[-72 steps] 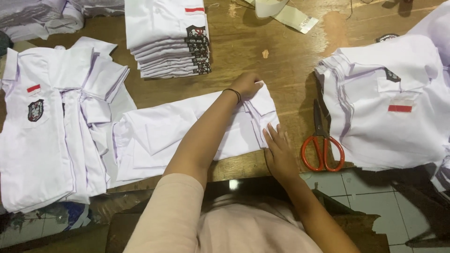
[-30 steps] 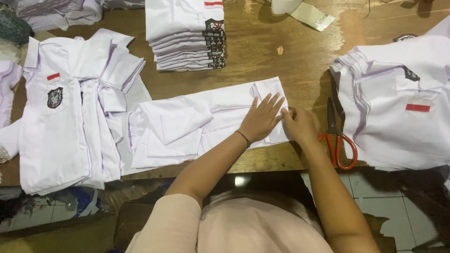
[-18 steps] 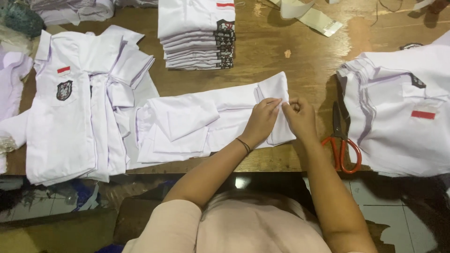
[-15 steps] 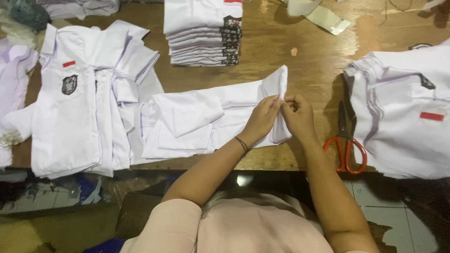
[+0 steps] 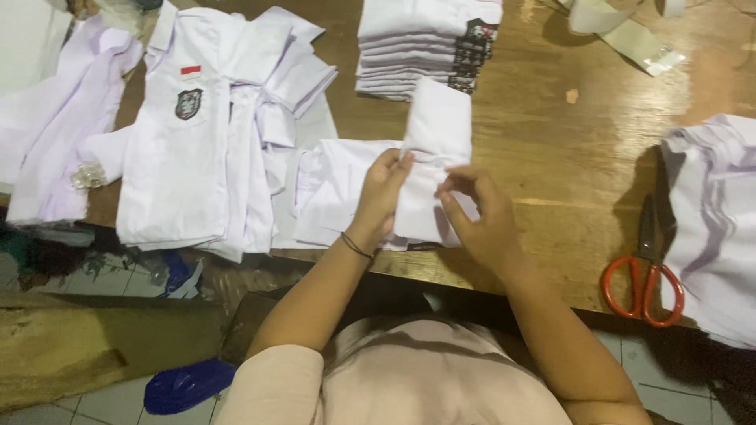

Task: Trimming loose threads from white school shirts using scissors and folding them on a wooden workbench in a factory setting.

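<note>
- Head cam looks straight down, and nearest to you is your own pale pink top, with both bare forearms reaching out over the near edge of the brown wooden table (image 5: 583,157).
- Your left hand (image 5: 383,197), thin dark band on its wrist, has its fingers curled and pinching the left edge of the white folded cotton shirt (image 5: 429,157) you're working on.
- Your right hand (image 5: 476,216) sits just beside it, fingers loosely bent and part open, fingertips touching the shirt's right edge; can't tell if it's really gripping.
- That shirt lies mid-table near the front edge, its right part doubled up into a narrow upright panel, the rest spread flat to the left.
- Off to your right, orange-handled scissors (image 5: 646,271) lie closed beside a heap of white shirts (image 5: 713,228).
- On your left, an unfolded white shirt with a dark crest badge (image 5: 185,157) lies spread out.
- Farther back, a neat stack of folded white shirts (image 5: 421,43), touching the top of your panel.
</note>
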